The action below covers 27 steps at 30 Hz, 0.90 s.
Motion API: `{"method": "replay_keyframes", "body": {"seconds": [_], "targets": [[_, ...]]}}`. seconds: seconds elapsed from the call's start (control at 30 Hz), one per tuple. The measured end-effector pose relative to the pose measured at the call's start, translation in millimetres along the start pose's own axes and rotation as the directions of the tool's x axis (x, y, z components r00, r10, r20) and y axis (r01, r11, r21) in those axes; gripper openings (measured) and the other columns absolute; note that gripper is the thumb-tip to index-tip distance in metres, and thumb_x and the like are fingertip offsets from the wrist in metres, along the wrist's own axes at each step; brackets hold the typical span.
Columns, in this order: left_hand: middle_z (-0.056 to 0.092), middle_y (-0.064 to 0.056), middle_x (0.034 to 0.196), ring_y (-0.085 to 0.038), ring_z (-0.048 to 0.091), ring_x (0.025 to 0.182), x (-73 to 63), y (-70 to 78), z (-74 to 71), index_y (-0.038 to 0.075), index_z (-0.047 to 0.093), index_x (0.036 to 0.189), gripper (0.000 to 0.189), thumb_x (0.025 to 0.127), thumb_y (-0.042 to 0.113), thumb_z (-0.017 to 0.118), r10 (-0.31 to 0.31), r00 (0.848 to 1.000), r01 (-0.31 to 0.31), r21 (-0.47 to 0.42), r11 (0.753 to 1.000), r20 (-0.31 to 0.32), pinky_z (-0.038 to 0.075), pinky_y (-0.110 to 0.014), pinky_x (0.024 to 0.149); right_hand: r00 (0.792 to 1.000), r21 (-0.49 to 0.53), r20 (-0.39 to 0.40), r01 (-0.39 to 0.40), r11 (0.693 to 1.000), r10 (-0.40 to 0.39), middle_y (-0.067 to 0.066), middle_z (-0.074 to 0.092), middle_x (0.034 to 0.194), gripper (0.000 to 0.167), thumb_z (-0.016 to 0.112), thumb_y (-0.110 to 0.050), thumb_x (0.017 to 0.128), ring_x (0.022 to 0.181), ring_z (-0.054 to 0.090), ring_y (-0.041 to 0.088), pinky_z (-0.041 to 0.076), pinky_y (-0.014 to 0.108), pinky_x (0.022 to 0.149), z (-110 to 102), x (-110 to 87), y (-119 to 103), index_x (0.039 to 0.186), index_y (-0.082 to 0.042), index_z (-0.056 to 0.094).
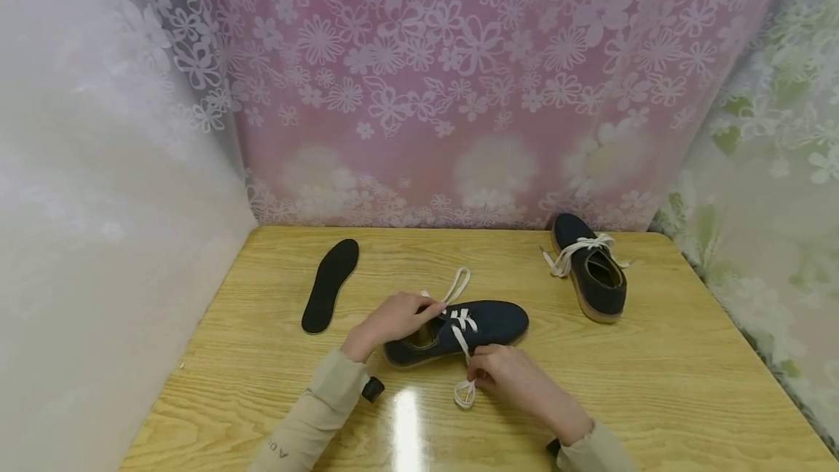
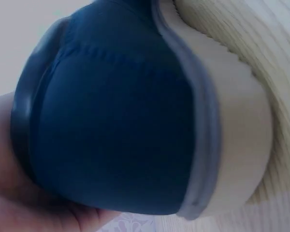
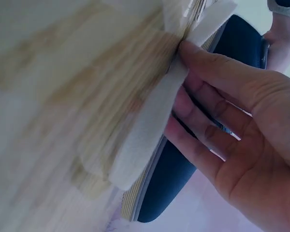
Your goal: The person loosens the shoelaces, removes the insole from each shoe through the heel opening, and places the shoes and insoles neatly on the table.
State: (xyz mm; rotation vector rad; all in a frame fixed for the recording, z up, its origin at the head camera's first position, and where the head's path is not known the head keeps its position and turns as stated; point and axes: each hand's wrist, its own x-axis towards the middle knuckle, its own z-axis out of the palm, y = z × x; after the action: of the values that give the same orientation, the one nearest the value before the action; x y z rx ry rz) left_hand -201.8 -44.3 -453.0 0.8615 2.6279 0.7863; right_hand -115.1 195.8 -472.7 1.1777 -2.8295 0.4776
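Observation:
A navy canvas shoe (image 1: 494, 319) with a pale sole lies in the middle, toe to the right. My left hand (image 1: 401, 317) grips it at the far side of its opening, the thumb close to the laces; some of its fingers are hidden behind the shoe. The heel (image 2: 121, 125) fills most of the left wrist view. On the near side, my right hand (image 1: 507, 374) pinches a white shoelace (image 3: 147, 130) between thumb and fingertips. That lace's slack lies coiled on the table, while another lace loop (image 1: 462, 281) stands out on the far side.
A black insole (image 1: 329, 286) lies at the back left of the wooden table (image 1: 655, 377). The matching shoe (image 1: 593, 275), its white laces threaded, rests at the back right. Flowered curtains (image 1: 426, 93) hang behind and at the sides.

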Motion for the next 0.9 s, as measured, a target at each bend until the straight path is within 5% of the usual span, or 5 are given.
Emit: {"method": "replay_keyframes", "body": {"seconds": [0.1,0.23,0.37,0.5,0.9], "targets": [[0.071,-0.006,0.090,-0.015,0.059,0.068,-3.4,0.1,-2.9,0.010,0.069,0.131,0.046,0.110,0.041,0.042,-0.015,1.000,0.015,0.002,1.000,0.002,0.047,-0.034,0.074,1.000,0.003,-0.011,-0.024,1.000,0.024,-0.009,0.065,0.082,0.016,0.085,-0.006,0.081,0.073,0.059,0.003,0.050,0.021,0.061,-1.2,1.9,4.1,0.081,-0.017,0.074],[0.040,0.001,0.058,-0.013,0.037,0.052,-8.4,0.6,-5.2,0.005,0.074,0.096,0.044,0.111,0.031,0.041,-0.014,1.000,0.014,-0.003,1.000,0.000,0.039,-0.031,0.065,1.000,-0.004,-0.021,-0.023,1.000,0.023,-0.009,0.066,0.080,0.017,0.086,-0.007,0.079,0.073,0.058,0.005,0.049,0.022,0.061,-4.7,5.3,11.1,0.079,-0.018,0.073],[0.034,0.005,0.054,-0.011,0.033,0.048,-13.3,1.7,-3.6,0.014,0.051,0.064,0.049,0.111,0.025,0.043,-0.021,0.999,0.021,-0.015,1.000,-0.035,0.034,-0.026,0.057,0.999,-0.026,-0.048,-0.012,1.000,0.010,-0.008,0.066,0.079,0.016,0.087,-0.008,0.078,0.073,0.057,0.008,0.049,0.023,0.061,-5.7,9.4,18.4,0.077,-0.017,0.073],[0.034,0.006,0.053,-0.010,0.032,0.047,-17.5,6.1,1.7,0.019,0.041,0.059,0.050,0.109,0.023,0.043,-0.043,0.995,0.042,-0.010,0.999,-0.090,0.030,-0.024,0.052,0.998,-0.027,-0.055,-0.022,0.999,0.021,-0.005,0.066,0.080,0.016,0.085,-0.005,0.079,0.073,0.059,0.010,0.050,0.023,0.061,-7.2,12.1,26.6,0.077,-0.015,0.073],[0.050,0.006,0.056,-0.008,0.042,0.048,-25.8,19.8,20.5,0.010,0.062,0.066,0.044,0.106,0.018,0.048,-0.098,0.983,0.087,-0.075,0.993,-0.155,0.035,-0.023,0.052,0.992,-0.136,-0.080,-0.112,0.984,0.102,-0.003,0.062,0.074,0.020,0.081,0.001,0.079,0.069,0.061,0.014,0.050,0.026,0.059,-14.4,14.5,47.6,0.078,-0.012,0.067]]}}
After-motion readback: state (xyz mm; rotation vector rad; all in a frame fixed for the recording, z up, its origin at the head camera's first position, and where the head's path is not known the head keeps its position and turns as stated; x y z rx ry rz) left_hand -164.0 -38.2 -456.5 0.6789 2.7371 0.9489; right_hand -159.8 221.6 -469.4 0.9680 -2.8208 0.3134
